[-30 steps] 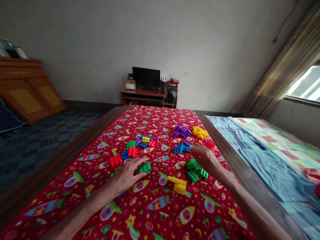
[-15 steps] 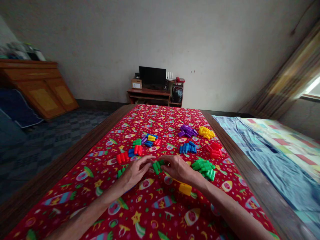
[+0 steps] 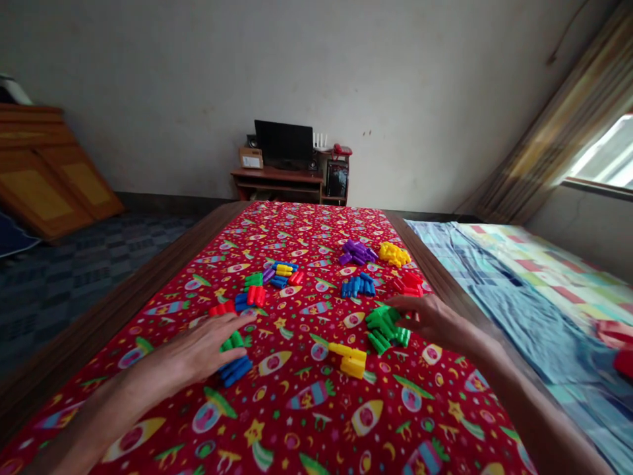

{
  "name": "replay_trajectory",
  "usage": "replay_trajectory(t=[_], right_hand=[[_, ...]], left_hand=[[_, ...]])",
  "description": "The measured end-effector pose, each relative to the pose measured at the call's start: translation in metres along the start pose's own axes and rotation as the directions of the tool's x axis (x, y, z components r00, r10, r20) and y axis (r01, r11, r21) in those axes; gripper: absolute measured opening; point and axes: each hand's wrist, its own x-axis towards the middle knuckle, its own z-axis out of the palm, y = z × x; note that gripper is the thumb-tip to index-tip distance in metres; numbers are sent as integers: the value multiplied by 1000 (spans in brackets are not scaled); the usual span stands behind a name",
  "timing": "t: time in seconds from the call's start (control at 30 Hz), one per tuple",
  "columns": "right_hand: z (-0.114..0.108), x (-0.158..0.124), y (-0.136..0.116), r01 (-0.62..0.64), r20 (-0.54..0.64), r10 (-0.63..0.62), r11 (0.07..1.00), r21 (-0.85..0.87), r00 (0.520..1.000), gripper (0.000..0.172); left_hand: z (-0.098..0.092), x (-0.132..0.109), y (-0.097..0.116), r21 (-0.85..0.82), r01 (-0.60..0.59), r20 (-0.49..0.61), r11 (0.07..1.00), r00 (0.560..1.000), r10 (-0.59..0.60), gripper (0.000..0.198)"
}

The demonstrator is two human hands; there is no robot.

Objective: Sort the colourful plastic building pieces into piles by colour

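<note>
Clock hub: bare cloth between the hands; 12 = far end. Wooden table [image 3: 153, 285] under a red printed cloth [image 3: 284, 429]. Checked bedding [image 3: 537, 267] off the table, toward 3. Monitor [image 3: 284, 142] beyond, near 12.

Left hand [image 3: 198, 346], just below 9: thumb and fingers apart, green pieces [image 3: 232, 340] visible in the gap; cannot tell whether gripped. Right hand [image 3: 432, 320], at 3: thumb and fingertips apart, above the near side of the red pile [image 3: 409, 284] and the right side of the green pile [image 3: 383, 323]; contact unclear.

Mixed-colour row [image 3: 270, 280], 10 to 11. Purple pile [image 3: 356, 252], 1 to 2, just beside the yellow pile [image 3: 394, 254] at 2. Blue group [image 3: 359, 285], nearer, also 2. Yellow pieces [image 3: 353, 363], 4. Blue pieces [image 3: 236, 371], 8, just beside the left thumb.
</note>
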Motion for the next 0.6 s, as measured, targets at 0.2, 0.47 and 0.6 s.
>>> replay_trajectory(t=[0.2,0.47,0.6], right_hand=[[27,-32,2,-82,43,91,980,-179,995,24],[15,-21,-20,-110,-126,82,964,-242,989,29],[23,1,-52,101,-168,-126,984,-147,978,34]], left_hand=[[-1,5,5,-1,44,149,999,988,-43,61],[-17,20,42,-144,151,170,978,977,-126,61],[-10,36,68,-399,178,95,899,984,-153,49]])
